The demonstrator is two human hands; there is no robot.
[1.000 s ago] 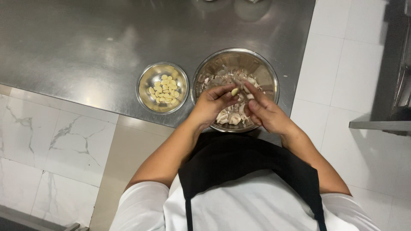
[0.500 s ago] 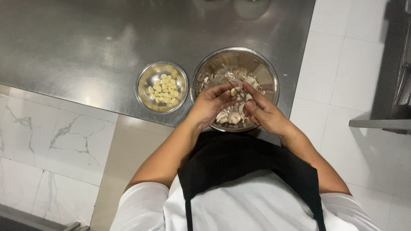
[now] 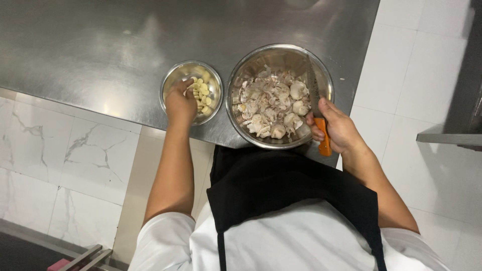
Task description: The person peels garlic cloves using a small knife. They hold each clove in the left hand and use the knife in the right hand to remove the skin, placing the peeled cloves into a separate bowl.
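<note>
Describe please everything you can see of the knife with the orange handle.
The knife has a narrow grey metal blade and a bright orange handle that looks like plastic. The right hand grips the handle, so only its lower end shows below the fingers. The blade points away from the person, lying over the right inner side of the large steel bowl of garlic bulbs and skins. Whether the blade touches the rim cannot be told.
</note>
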